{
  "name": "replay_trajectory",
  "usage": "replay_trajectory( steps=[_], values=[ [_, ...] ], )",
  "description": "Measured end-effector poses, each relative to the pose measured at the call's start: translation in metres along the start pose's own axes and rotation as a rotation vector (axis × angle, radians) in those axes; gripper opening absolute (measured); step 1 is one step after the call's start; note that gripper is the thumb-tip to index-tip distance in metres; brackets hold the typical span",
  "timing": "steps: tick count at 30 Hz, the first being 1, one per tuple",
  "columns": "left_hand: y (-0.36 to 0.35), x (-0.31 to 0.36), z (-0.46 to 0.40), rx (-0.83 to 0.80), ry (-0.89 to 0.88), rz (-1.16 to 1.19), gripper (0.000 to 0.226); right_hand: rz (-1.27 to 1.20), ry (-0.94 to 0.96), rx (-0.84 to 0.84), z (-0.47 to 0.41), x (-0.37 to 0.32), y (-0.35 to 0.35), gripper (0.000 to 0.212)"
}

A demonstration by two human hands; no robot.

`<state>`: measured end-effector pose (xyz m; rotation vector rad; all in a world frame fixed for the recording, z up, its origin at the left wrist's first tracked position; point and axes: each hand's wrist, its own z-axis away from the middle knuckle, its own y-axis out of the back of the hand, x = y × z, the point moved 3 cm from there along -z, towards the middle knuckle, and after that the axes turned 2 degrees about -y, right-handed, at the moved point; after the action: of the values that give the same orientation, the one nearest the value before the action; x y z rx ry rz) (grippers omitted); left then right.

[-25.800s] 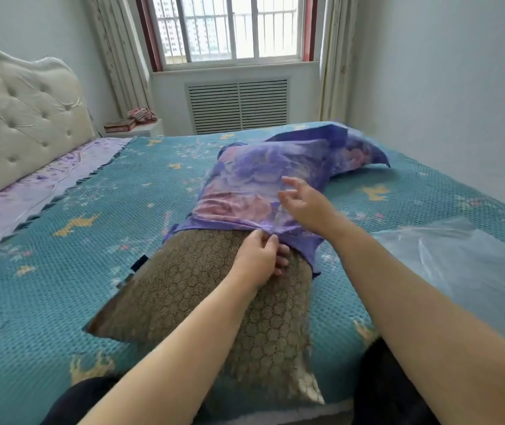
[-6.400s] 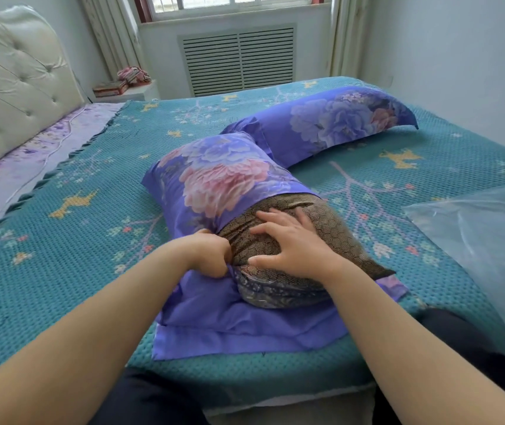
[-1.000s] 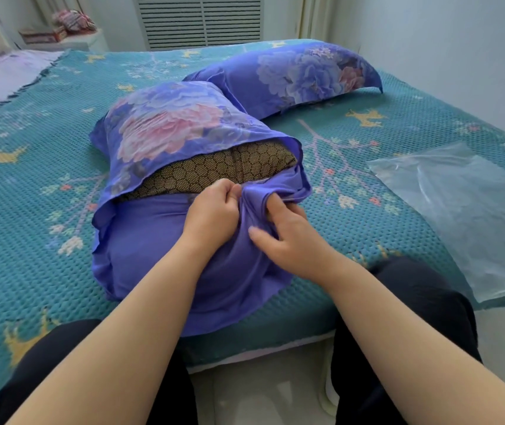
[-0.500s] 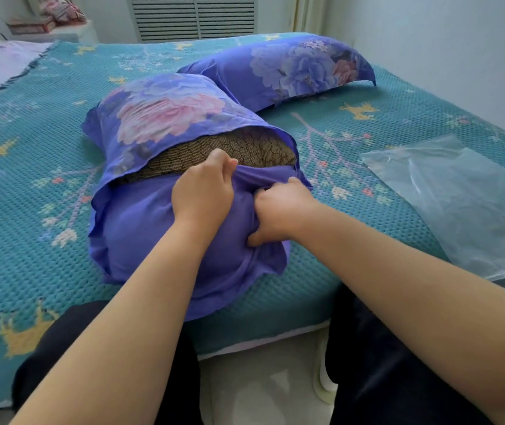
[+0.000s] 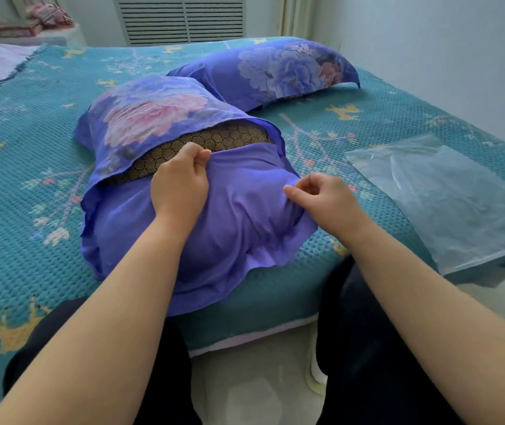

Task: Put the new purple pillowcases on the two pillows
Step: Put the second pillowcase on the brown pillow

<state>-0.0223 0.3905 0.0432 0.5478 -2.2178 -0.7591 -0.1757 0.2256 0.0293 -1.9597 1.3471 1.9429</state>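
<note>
Purple fabric of the near pillowcase (image 5: 229,216) covers most of a brown honeycomb-patterned pillow (image 5: 214,142), which lies on the teal bedspread (image 5: 30,210) at the bed's near edge; a strip of the brown pillow shows at the opening between the floral top layer and the plain inner flap. The left hand (image 5: 179,185) reaches forward, wrist bent down, its thumb and fingers pinching the upper edge of the plain flap against the pillow. The right hand (image 5: 321,194) sits apart from it to the right, fingers curled and gathering a fold of the flap near the pillow's right side. Both forearms stretch out from the bottom of the view. Behind lies a second pillow (image 5: 275,75), fully inside its purple floral case. A clear plastic bag (image 5: 444,200) lies flat on the bedspread to the right.
</note>
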Motion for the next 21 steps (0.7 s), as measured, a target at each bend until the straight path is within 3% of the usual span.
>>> replay_trajectory(
  steps=[3,5,6,8,10,11,13,15,16,18,21],
  values=[
    [0.001,-0.008,-0.002,-0.103,-0.006,0.029,0.024,-0.245,0.016,0.121,0.015,-0.002,-0.012,0.019],
    [-0.001,-0.014,-0.002,-0.257,-0.05,0.085,0.02,-0.304,-0.021,0.093,0.023,0.002,-0.017,0.018],
    [-0.002,-0.015,0.0,-0.339,-0.068,0.152,0.017,-0.225,-0.044,0.072,0.026,0.006,-0.018,0.025],
    [-0.001,-0.014,0.008,-0.41,-0.096,0.305,0.009,0.286,-0.072,0.01,0.034,0.009,-0.024,0.058],
    [0.006,-0.015,0.015,-0.312,-0.14,0.351,0.005,0.79,-0.072,0.008,0.049,0.003,-0.039,0.079],
    [0.012,-0.016,0.017,-0.223,-0.176,0.319,0.006,0.878,-0.016,0.056,0.056,-0.008,-0.048,0.08],
    [0.028,-0.023,0.021,-0.07,-0.233,0.211,0.011,0.832,0.127,0.27,0.063,-0.031,-0.055,0.069],
    [0.045,-0.038,0.025,0.033,-0.215,0.105,0.015,0.653,0.329,0.475,0.067,-0.047,-0.06,0.048],
    [0.053,-0.05,0.027,0.069,-0.169,0.055,0.019,0.524,0.447,0.499,0.071,-0.056,-0.067,0.038],
    [0.067,-0.072,0.034,0.08,-0.013,-0.028,0.024,0.294,0.669,0.364,0.083,-0.078,-0.092,0.024],
    [0.084,-0.103,0.045,-0.034,0.233,-0.112,0.023,0.383,0.869,0.033,0.089,-0.082,-0.149,0.029]
  ],
)
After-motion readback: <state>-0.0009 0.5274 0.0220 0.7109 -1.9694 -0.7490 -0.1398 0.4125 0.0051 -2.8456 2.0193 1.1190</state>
